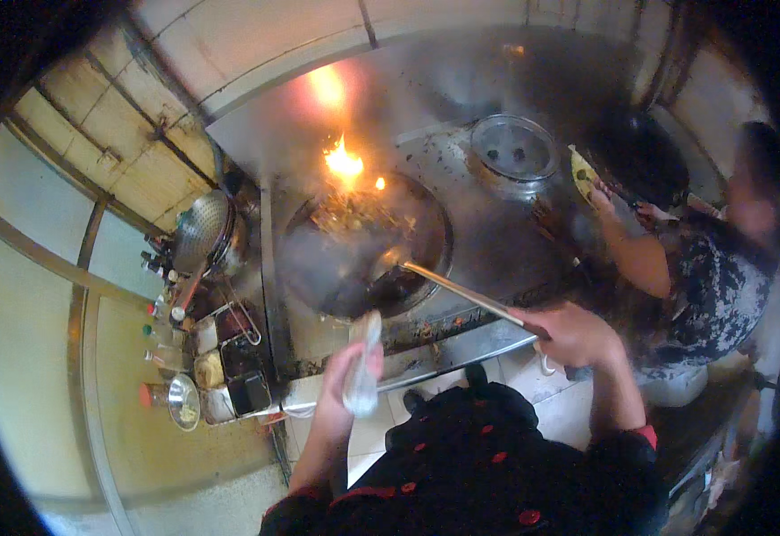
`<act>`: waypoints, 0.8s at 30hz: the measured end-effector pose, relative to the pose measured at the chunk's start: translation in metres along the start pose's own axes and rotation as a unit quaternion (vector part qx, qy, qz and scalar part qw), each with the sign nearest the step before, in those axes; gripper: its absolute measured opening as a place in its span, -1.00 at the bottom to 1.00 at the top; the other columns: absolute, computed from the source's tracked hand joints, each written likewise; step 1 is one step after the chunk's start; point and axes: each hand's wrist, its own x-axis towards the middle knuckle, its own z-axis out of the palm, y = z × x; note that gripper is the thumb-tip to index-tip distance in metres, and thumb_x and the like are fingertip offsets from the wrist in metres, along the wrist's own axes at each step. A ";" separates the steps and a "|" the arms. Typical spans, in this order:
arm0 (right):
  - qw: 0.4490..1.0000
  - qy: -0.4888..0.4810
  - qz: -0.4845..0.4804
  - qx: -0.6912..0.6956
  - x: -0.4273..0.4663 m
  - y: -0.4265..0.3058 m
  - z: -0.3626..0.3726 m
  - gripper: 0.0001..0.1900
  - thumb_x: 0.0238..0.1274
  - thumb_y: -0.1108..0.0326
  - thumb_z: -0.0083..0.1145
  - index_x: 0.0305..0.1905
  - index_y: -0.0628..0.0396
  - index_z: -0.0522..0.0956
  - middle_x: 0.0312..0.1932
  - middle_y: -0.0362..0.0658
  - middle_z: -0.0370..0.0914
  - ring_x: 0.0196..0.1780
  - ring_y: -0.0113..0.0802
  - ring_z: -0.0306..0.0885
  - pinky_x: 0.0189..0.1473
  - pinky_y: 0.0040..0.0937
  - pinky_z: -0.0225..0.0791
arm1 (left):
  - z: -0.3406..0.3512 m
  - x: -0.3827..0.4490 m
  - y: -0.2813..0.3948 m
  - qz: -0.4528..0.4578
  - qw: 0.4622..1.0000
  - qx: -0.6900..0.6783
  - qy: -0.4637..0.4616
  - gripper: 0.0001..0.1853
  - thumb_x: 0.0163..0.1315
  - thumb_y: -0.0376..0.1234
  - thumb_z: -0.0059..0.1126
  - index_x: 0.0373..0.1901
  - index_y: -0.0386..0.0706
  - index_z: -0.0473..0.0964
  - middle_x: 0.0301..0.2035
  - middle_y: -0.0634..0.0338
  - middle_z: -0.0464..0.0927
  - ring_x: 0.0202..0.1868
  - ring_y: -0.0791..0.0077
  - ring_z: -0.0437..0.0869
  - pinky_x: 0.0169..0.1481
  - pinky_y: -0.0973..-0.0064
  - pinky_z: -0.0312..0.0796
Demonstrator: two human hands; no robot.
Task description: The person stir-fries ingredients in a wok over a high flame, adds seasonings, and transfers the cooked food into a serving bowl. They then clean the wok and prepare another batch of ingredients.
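My left hand (343, 375) grips a pale folded cloth (363, 375) at the near edge of a large wok (440, 221); whether it also holds the wok's rim or handle I cannot tell. In my right hand (581, 331) is the handle of a long cooking ladle (464, 291), whose bowl is over the wok's right part. Browned, shredded-looking food (356, 214) is at the wok's far side, blurred and partly above the surface. Flames (343, 164) rise just behind it. Steam hides part of the wok.
A perforated strainer (201, 221) and bottles (165, 331) stand left, near seasoning containers (249, 392) and a metal bowl (183, 402). A round metal lid (514, 147) lies on the stove at right. Another person (705, 288) stands at far right, holding a yellowish dish (583, 175).
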 end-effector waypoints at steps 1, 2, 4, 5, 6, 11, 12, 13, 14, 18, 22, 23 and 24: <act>0.999 0.020 -0.036 0.017 0.002 -0.004 -0.003 -0.33 0.01 0.41 0.02 0.33 -0.17 0.21 -0.18 0.07 0.54 -0.17 0.10 0.51 -0.12 -0.10 0.41 | 0.007 0.026 0.016 -0.136 0.973 -0.174 -0.068 -0.75 0.17 -0.34 0.03 -0.21 -0.35 0.35 -0.47 0.18 0.43 -0.51 0.53 0.47 -0.42 0.60 0.43; 1.000 0.017 0.008 -0.016 0.023 -0.012 0.002 -0.33 0.01 0.41 0.01 0.33 -0.18 0.21 -0.19 0.07 0.54 -0.19 0.11 0.51 -0.14 -0.09 0.41 | 0.010 0.039 0.006 -0.114 0.970 -0.191 -0.098 -0.77 0.17 -0.35 0.04 -0.25 -0.35 0.35 -0.47 0.19 0.42 -0.53 0.53 0.45 -0.42 0.60 0.40; 0.996 0.060 0.028 -0.066 0.066 -0.037 0.022 -0.32 0.01 0.42 -0.01 0.33 -0.19 0.19 -0.22 0.07 0.54 -0.22 0.10 0.51 -0.15 -0.08 0.41 | 0.008 0.055 -0.012 -0.111 0.986 -0.106 -0.065 -0.71 0.15 -0.36 0.04 -0.17 -0.38 0.34 -0.45 0.17 0.42 -0.50 0.52 0.45 -0.41 0.59 0.39; 0.992 0.083 0.040 -0.087 0.075 -0.044 0.030 -0.33 0.02 0.41 -0.01 0.33 -0.19 0.19 -0.23 0.07 0.55 -0.22 0.09 0.52 -0.15 -0.08 0.41 | 0.004 0.054 -0.028 -0.079 0.997 -0.022 0.005 -0.72 0.14 -0.34 0.05 -0.19 -0.37 0.37 -0.49 0.18 0.42 -0.52 0.51 0.44 -0.43 0.56 0.39; 0.991 0.096 0.044 -0.076 0.074 -0.046 0.034 -0.33 0.02 0.41 -0.02 0.34 -0.20 0.19 -0.24 0.07 0.55 -0.23 0.08 0.52 -0.15 -0.08 0.41 | -0.005 0.040 -0.037 -0.073 0.997 -0.006 -0.036 -0.72 0.14 -0.34 0.04 -0.19 -0.37 0.38 -0.50 0.19 0.42 -0.52 0.50 0.45 -0.43 0.54 0.39; 0.995 0.069 0.065 -0.004 -0.002 -0.024 0.010 -0.27 -0.03 0.43 0.06 0.34 -0.21 0.18 -0.17 0.03 0.57 -0.18 -0.02 0.57 -0.10 -0.12 0.41 | -0.014 -0.017 -0.031 -0.092 0.995 0.009 -0.025 -0.74 0.15 -0.34 0.02 -0.21 -0.36 0.44 -0.54 0.20 0.44 -0.52 0.42 0.49 -0.43 0.49 0.42; 0.997 0.047 0.052 0.040 -0.010 -0.022 0.004 -0.27 -0.06 0.44 0.08 0.33 -0.23 0.20 -0.16 0.02 0.57 -0.17 -0.03 0.57 -0.09 -0.13 0.41 | -0.009 -0.008 -0.017 -0.060 0.995 0.068 0.028 -0.76 0.14 -0.34 0.01 -0.24 -0.34 0.41 -0.54 0.20 0.44 -0.52 0.40 0.52 -0.44 0.48 0.43; 0.993 0.006 0.113 0.046 -0.012 -0.021 -0.001 -0.26 -0.08 0.45 0.10 0.32 -0.24 0.22 -0.14 0.02 0.57 -0.15 -0.05 0.58 -0.08 -0.14 0.42 | -0.004 0.003 -0.001 -0.057 0.994 0.025 -0.085 -0.77 0.13 -0.34 0.01 -0.26 -0.34 0.39 -0.53 0.17 0.43 -0.51 0.41 0.53 -0.44 0.46 0.44; 0.997 0.028 0.055 0.038 -0.006 -0.023 -0.001 -0.30 -0.08 0.45 0.07 0.29 -0.25 0.27 -0.20 0.03 0.58 -0.18 -0.03 0.57 -0.10 -0.13 0.42 | 0.003 0.022 0.005 -0.110 0.990 -0.056 -0.074 -0.77 0.12 -0.34 0.02 -0.27 -0.33 0.38 -0.54 0.18 0.42 -0.52 0.43 0.52 -0.44 0.47 0.43; 0.987 0.144 0.021 -0.062 0.062 -0.042 0.030 -0.38 0.00 0.44 0.00 0.28 -0.14 0.27 -0.30 0.08 0.52 -0.24 0.08 0.51 -0.18 -0.09 0.40 | 0.004 0.045 -0.024 -0.096 0.995 -0.004 -0.008 -0.74 0.13 -0.33 0.05 -0.25 -0.34 0.39 -0.58 0.22 0.39 -0.57 0.50 0.41 -0.44 0.56 0.35; 0.974 0.220 -0.008 -0.054 0.038 -0.022 0.047 -0.35 0.05 0.39 0.05 0.32 -0.17 0.21 -0.35 0.09 0.44 -0.29 0.09 0.50 -0.22 -0.08 0.40 | -0.024 -0.012 -0.055 -0.036 0.993 0.107 0.030 -0.77 0.14 -0.36 0.03 -0.24 -0.34 0.41 -0.57 0.22 0.39 -0.54 0.45 0.46 -0.46 0.51 0.39; 0.977 0.210 -0.043 -0.010 0.012 -0.009 0.041 -0.34 0.03 0.41 0.07 0.32 -0.15 0.22 -0.32 0.10 0.47 -0.27 0.06 0.51 -0.19 -0.13 0.40 | -0.029 -0.021 -0.053 -0.058 0.998 0.027 -0.012 -0.78 0.14 -0.36 0.02 -0.24 -0.34 0.42 -0.57 0.21 0.41 -0.54 0.44 0.48 -0.46 0.50 0.41; 0.973 0.218 -0.071 0.019 -0.013 0.000 0.035 -0.33 0.01 0.43 0.09 0.32 -0.12 0.23 -0.29 0.10 0.50 -0.25 0.03 0.53 -0.17 -0.17 0.41 | -0.033 -0.022 -0.045 -0.055 0.994 0.093 -0.019 -0.77 0.15 -0.36 0.01 -0.24 -0.36 0.41 -0.55 0.20 0.43 -0.53 0.44 0.50 -0.45 0.50 0.42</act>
